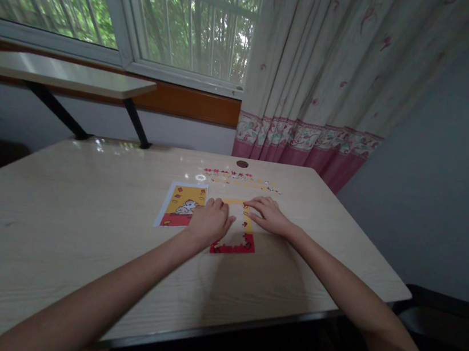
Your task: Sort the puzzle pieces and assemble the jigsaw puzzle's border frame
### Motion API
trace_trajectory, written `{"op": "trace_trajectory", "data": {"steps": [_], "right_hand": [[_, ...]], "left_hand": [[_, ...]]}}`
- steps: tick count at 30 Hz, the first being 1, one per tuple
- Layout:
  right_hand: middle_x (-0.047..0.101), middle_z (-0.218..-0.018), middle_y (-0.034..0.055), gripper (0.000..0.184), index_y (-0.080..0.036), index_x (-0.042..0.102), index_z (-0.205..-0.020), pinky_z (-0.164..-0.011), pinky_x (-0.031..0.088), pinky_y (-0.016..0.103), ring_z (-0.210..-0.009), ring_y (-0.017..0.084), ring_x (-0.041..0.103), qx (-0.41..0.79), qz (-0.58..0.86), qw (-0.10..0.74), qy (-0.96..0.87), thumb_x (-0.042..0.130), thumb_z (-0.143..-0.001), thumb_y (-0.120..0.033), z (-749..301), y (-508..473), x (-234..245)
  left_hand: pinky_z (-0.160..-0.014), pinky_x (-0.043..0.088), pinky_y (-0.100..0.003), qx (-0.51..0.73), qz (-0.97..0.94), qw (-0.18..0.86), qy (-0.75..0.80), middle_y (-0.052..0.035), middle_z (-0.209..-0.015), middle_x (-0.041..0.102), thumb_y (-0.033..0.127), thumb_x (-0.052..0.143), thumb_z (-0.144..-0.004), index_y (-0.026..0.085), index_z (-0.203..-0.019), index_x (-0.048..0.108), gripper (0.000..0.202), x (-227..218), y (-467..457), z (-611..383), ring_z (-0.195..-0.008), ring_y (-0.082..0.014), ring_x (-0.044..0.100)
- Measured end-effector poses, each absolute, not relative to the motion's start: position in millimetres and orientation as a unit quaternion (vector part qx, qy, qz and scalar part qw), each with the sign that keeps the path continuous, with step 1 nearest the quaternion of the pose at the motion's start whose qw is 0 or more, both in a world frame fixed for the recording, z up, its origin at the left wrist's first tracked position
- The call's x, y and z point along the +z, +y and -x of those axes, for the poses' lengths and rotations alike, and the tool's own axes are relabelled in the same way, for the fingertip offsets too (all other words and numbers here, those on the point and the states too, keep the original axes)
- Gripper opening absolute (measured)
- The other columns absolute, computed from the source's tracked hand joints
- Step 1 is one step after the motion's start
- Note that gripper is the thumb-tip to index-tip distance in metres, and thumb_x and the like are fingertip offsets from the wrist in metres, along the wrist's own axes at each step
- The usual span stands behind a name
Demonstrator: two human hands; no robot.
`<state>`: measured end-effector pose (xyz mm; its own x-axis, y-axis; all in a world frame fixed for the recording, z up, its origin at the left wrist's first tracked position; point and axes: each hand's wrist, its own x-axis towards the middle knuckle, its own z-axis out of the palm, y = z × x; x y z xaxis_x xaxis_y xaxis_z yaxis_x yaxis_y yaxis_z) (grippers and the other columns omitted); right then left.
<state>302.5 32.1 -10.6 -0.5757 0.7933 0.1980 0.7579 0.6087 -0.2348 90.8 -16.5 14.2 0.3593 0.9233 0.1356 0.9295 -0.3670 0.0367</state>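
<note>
A partly assembled jigsaw puzzle (pixel 233 250) lies on the table, its border of joined pieces red along the bottom and yellow up the right side and top. Over its left side rests my left hand (pixel 210 218), fingers bent downward and thumb held apart, hiding that edge. My right hand (pixel 269 214) touches the top right corner with its fingers stretched out and the thumb apart. To the left lies a reference picture (pixel 174 205) of a white cartoon animal on yellow and red, partly covered by my left hand. Loose puzzle pieces (pixel 228 173) sit in rows beyond the border.
The pale wooden table (pixel 81 224) has a round cable hole (pixel 242 164) near its back edge. A raised shelf (pixel 62 73) on black legs stands at the back left. Behind are a barred window (pixel 190 20) and a floral curtain (pixel 318 65). A dark chair (pixel 449 319) is at the right.
</note>
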Motion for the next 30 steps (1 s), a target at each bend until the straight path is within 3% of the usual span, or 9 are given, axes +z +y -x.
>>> {"op": "trace_trajectory", "data": {"steps": [9,16,30], "right_hand": [[0.052,-0.118,0.0086,0.042,-0.024,0.051,-0.123,-0.091,0.031,0.038,-0.106,0.022,0.042,0.063,0.438,0.142,-0.885,0.04,-0.088,-0.046,-303,32,-12],[0.052,-0.118,0.0082,0.042,-0.025,0.051,-0.123,-0.09,0.031,0.038,-0.105,0.022,0.043,0.062,0.438,0.139,-0.886,0.04,-0.088,-0.046,-305,34,-13],[0.053,-0.117,0.0081,0.04,-0.025,0.052,-0.122,-0.089,0.031,0.038,-0.105,0.022,0.042,0.053,0.445,0.15,-0.881,0.041,-0.088,-0.044,-305,32,-15]], "left_hand": [[-0.073,0.045,-0.037,-0.055,0.831,0.049,-0.551,-0.0157,-0.1,0.059,0.039,0.032,-0.091,0.012,-0.114,0.049,0.04,17,-27,-77,-0.093,-0.028,0.057],[-0.056,0.047,-0.035,0.002,0.81,0.032,-0.586,-0.014,-0.074,0.066,0.033,0.03,-0.091,0.013,-0.097,0.055,0.032,20,-56,-73,-0.069,-0.029,0.064],[-0.06,0.048,-0.035,-0.006,0.803,-0.005,-0.595,-0.0144,-0.086,0.067,0.04,0.03,-0.091,0.014,-0.128,0.039,0.046,13,-53,-71,-0.076,-0.0282,0.065]]}}
